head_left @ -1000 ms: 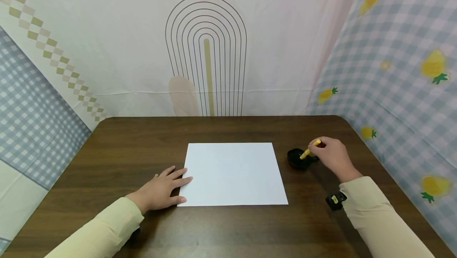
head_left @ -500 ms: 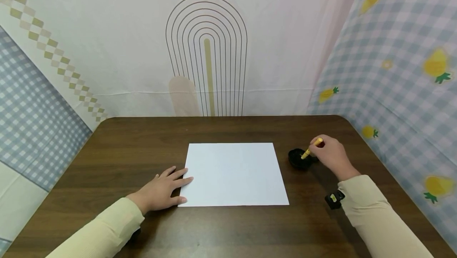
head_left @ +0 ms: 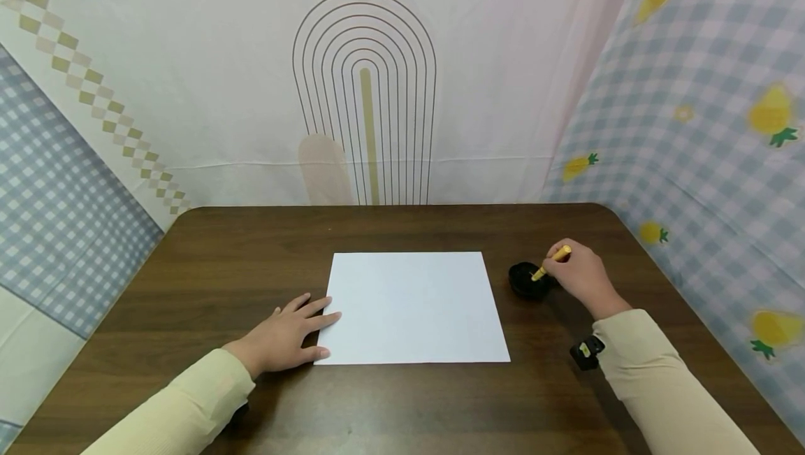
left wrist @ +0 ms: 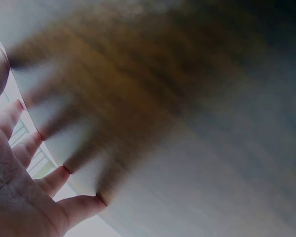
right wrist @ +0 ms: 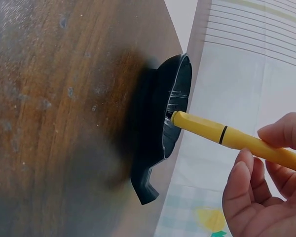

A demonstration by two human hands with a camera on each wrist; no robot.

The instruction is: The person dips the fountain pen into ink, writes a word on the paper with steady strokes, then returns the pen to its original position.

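Observation:
A white sheet of paper (head_left: 415, 308) lies flat in the middle of the table. At its left edge rests my left hand (head_left: 283, 335), fingers spread, with fingertips over the paper's margin. In the left wrist view those fingers (left wrist: 54, 182) press down along the surface. My right hand (head_left: 581, 275) pinches a yellow pen (head_left: 553, 262) between thumb and fingers. The pen slants down to a small black dish (head_left: 523, 286) with a short handle, right of the paper. In the right wrist view the pen's lower end (right wrist: 180, 120) is right at the dish's opening.
The dark wooden table (head_left: 390, 406) has rounded far corners and ends at a white patterned cloth (head_left: 490, 91). A checked cloth with fruit prints (head_left: 711, 182) hangs close along the right side. A small black device (head_left: 588, 352) is at the right cuff.
The right hand has shifted very slightly with the pen, whose lower end stays at the dish. My left hand and the paper stay in place.

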